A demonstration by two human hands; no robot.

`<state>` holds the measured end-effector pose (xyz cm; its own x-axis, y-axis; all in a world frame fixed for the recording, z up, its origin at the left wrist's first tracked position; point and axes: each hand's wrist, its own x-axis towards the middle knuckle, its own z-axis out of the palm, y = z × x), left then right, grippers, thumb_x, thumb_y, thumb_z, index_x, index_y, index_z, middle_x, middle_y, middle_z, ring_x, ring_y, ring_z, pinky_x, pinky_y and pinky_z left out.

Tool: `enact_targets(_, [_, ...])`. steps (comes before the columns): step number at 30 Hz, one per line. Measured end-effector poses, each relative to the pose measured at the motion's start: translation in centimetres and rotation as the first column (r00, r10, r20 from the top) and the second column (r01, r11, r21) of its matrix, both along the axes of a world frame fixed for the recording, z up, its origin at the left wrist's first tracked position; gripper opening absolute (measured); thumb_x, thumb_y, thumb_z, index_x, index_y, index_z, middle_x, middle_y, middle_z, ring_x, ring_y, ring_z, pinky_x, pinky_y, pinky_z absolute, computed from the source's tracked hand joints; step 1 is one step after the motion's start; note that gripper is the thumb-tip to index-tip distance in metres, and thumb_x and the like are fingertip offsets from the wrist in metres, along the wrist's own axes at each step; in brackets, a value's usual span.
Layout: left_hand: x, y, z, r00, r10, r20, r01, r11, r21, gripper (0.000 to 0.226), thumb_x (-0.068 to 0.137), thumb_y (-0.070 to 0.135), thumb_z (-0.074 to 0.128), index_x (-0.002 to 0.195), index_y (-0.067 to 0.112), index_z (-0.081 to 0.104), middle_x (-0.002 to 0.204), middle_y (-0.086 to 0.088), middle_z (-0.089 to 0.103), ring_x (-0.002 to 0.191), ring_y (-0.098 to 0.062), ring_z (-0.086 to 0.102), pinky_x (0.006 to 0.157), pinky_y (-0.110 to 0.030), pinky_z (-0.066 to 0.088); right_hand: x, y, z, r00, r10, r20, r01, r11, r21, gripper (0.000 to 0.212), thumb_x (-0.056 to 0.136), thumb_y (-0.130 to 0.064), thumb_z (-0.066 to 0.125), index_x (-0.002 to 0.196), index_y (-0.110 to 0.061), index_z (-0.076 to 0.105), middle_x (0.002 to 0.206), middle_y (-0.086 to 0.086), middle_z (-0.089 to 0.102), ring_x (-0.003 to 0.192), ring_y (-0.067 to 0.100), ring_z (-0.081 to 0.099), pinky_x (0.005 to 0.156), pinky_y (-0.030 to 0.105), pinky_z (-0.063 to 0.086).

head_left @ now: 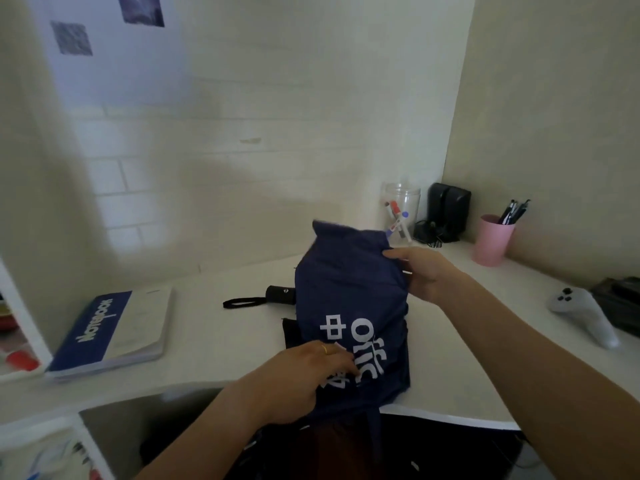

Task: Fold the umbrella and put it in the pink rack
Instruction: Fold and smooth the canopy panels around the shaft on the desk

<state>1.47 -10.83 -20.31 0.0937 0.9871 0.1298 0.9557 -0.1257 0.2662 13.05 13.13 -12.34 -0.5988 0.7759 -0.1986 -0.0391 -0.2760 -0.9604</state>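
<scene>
Both hands pinch the navy umbrella [349,306] canopy on the desk [207,327]: left hand [301,379] near its white lettering, right hand [420,271] its far edge (handle pointing left). Behind, a pink cup [491,242] holds pens [512,211]; a clear jar [401,209] holds markers.

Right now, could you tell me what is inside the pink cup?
Several dark pens stand in the pink cup, their tops sticking out; their lower ends and the cup's bottom are hidden by its wall.

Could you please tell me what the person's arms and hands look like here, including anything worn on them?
Both forearms are bare, with no sleeves, watch or gloves in view. The left hand wears a thin gold ring on one finger. The right hand shows no jewellery.
</scene>
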Motion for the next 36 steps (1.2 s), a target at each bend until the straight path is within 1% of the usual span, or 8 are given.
enact_targets(10, [0.4, -0.3, -1.7, 0.944, 0.175, 0.279, -0.200, 0.978, 0.065, 0.044, 0.101, 0.003, 0.047, 0.132, 0.030, 0.060, 0.140, 0.011, 0.059, 0.124, 0.003, 0.050, 0.097, 0.005, 0.028, 7.3, -6.0, -3.3, 0.977, 0.209, 0.047, -0.204, 0.836, 0.510, 0.009, 0.082, -0.009, 0.072, 0.088, -0.012, 0.066, 0.087, 0.000, 0.067, 0.087, 0.013, 0.063, 0.086, 0.030, 0.045])
enact_targets(13, [0.7, -0.5, -2.3, 0.926, 0.214, 0.311, -0.259, 0.960, 0.111, 0.040, 0.100, 0.003, 0.051, 0.132, 0.023, 0.061, 0.134, 0.012, 0.059, 0.117, 0.005, 0.048, 0.093, 0.008, 0.026, 8.5, -7.2, -5.1, 0.955, 0.252, 0.159, -0.293, 0.701, 0.650, 0.025, 0.085, 0.012, 0.067, 0.081, -0.011, 0.058, 0.077, -0.012, 0.067, 0.079, 0.005, 0.064, 0.081, 0.021, 0.048])
enact_targets(17, [1.1, -0.7, -2.8, 0.811, 0.334, 0.480, -0.447, 0.883, 0.142, 0.037, 0.096, 0.010, 0.063, 0.132, 0.014, 0.055, 0.121, 0.006, 0.061, 0.103, -0.011, 0.059, 0.073, 0.007, 0.034, 9.5, -7.9, -7.3, 0.935, 0.176, 0.309, -0.355, 0.438, 0.826, 0.029, 0.081, 0.012, 0.066, 0.083, -0.016, 0.062, 0.087, -0.004, 0.071, 0.088, 0.016, 0.069, 0.091, 0.039, 0.055])
enact_targets(21, [1.1, -1.4, -2.7, 0.711, 0.327, 0.622, -0.604, 0.737, 0.303, 0.087, 0.067, 0.033, 0.092, 0.134, 0.028, 0.036, 0.126, 0.013, 0.053, 0.107, -0.007, 0.060, 0.080, -0.005, 0.047, 10.2, -8.4, -8.2, 0.917, 0.140, 0.373, -0.397, 0.386, 0.833, 0.050, 0.080, 0.000, 0.069, 0.117, -0.026, 0.049, 0.097, -0.012, 0.072, 0.096, 0.008, 0.068, 0.086, 0.025, 0.052])
enact_targets(23, [0.7, -1.8, -2.9, 0.776, 0.324, 0.541, -0.578, 0.709, 0.404, 0.111, 0.064, 0.045, 0.092, 0.151, 0.029, 0.024, 0.150, 0.005, 0.033, 0.133, -0.010, 0.044, 0.101, -0.020, 0.044, 10.2, -8.5, -8.3, 0.898, 0.115, 0.425, -0.437, 0.343, 0.831, 0.083, 0.079, -0.008, 0.073, 0.144, -0.034, 0.028, 0.101, -0.013, 0.071, 0.096, 0.004, 0.067, 0.087, 0.017, 0.049])
enact_targets(25, [-0.1, -2.0, -2.8, 0.905, 0.313, 0.287, -0.421, 0.752, 0.507, 0.093, 0.074, 0.037, 0.086, 0.152, 0.029, 0.037, 0.161, 0.000, 0.026, 0.147, -0.017, 0.029, 0.112, -0.025, 0.034, 10.0, -8.3, -8.5, 0.887, 0.107, 0.449, -0.459, 0.308, 0.833, 0.097, 0.079, -0.012, 0.075, 0.153, -0.038, 0.017, 0.105, -0.012, 0.070, 0.099, 0.003, 0.066, 0.090, 0.014, 0.048])
enact_targets(30, [-1.2, -2.1, -3.7, 0.963, 0.174, -0.205, -0.036, 0.840, 0.541, 0.017, 0.085, 0.018, 0.072, 0.102, 0.018, 0.076, 0.146, -0.005, 0.059, 0.144, -0.022, 0.045, 0.114, -0.038, 0.042, 10.0, -7.8, -9.1, 0.924, -0.028, 0.381, -0.376, 0.109, 0.920, 0.059, 0.078, -0.033, 0.079, 0.131, -0.038, 0.056, 0.111, -0.025, 0.062, 0.100, 0.000, 0.062, 0.088, 0.025, 0.053])
enact_targets(36, [-2.0, -2.5, -4.8, 0.922, 0.101, -0.374, 0.101, 0.869, 0.484, 0.028, 0.095, 0.026, 0.055, 0.111, 0.016, 0.076, 0.136, -0.002, 0.068, 0.131, -0.018, 0.060, 0.108, -0.037, 0.051, 10.8, -8.1, -9.5, 0.945, -0.126, 0.303, -0.322, -0.175, 0.930, 0.018, 0.087, -0.027, 0.071, 0.105, -0.027, 0.076, 0.103, -0.009, 0.062, 0.088, 0.008, 0.060, 0.072, 0.024, 0.054])
